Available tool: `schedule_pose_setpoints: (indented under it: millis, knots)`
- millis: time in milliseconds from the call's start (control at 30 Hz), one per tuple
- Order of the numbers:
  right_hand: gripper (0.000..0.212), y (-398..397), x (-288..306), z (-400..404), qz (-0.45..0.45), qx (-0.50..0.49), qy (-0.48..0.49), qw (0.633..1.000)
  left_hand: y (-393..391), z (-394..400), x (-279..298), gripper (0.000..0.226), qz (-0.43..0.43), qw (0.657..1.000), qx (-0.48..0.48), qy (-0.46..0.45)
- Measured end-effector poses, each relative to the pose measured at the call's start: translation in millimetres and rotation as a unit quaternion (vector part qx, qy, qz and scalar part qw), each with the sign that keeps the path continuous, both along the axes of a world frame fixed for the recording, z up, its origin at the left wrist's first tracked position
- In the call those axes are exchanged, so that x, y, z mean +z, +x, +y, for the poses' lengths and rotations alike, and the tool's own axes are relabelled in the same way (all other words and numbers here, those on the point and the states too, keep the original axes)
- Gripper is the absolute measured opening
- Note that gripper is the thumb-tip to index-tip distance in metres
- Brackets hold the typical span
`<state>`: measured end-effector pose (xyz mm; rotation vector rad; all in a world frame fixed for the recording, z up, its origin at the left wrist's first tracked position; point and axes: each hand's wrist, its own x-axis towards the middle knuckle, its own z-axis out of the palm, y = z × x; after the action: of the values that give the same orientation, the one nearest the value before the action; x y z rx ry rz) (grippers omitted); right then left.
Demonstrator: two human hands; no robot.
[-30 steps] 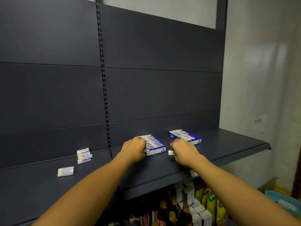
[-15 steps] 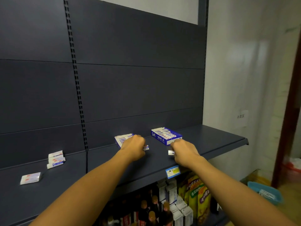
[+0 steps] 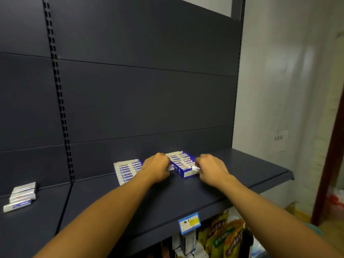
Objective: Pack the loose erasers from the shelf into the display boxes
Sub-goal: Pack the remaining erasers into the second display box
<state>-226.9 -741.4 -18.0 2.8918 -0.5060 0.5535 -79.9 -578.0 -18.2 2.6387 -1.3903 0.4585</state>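
Far left on the shelf (image 3: 223,185) loose erasers (image 3: 21,195) wait, then the left display box (image 3: 126,170), long axis running away; both hands have shifted rightward to the right display box (image 3: 183,165), left hand (image 3: 157,167) pinching an eraser, right hand (image 3: 210,169) another (image 3: 195,168).

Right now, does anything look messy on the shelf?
Yes. A few erasers lie loose in a crooked pile at the far left of the shelf, away from the two boxes that both hands work at.
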Motion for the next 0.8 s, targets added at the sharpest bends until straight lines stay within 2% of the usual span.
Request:
schedule_pose_setpoints:
  millis: [467,800]
  knots:
    - [0.031,72.7,-2.5,-69.5,-0.029,0.029,0.039,0.998,69.5,-60.6,-0.2,0.022,-0.001,1.0,0.005,-0.018]
    - [0.029,120.6,-5.9,-102.0,-0.06,0.12,0.092,0.987,80.1,-87.6,-6.9,0.028,0.033,0.998,0.027,-0.056]
